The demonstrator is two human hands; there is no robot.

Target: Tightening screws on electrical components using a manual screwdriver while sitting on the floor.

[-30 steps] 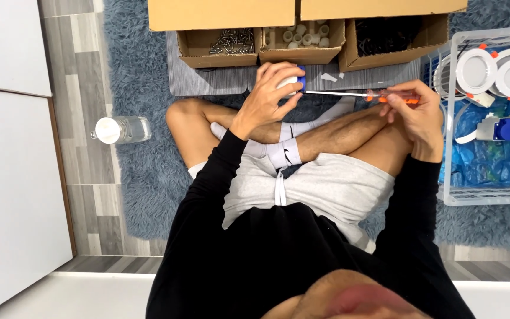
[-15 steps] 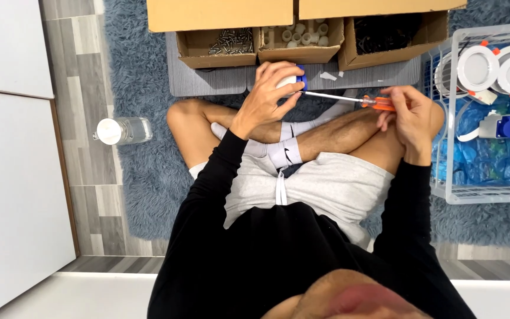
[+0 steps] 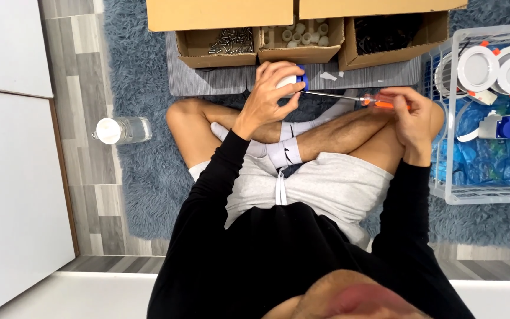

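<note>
I sit cross-legged on a blue-grey rug. My left hand is closed around a small white part with a blue end, held above my crossed legs. My right hand grips the orange handle of a screwdriver. Its thin metal shaft runs left, and the tip meets the blue end of the white part. Both sleeves are black.
Three open cardboard boxes stand ahead: one with screws, one with white round parts, one with dark items. A white wire basket at right holds round white lamps and blue items. A water bottle lies at left.
Both hands and the screwdriver stay joined at the white part. My right hand has shifted slightly on the handle; the shaft now lies nearly level.
</note>
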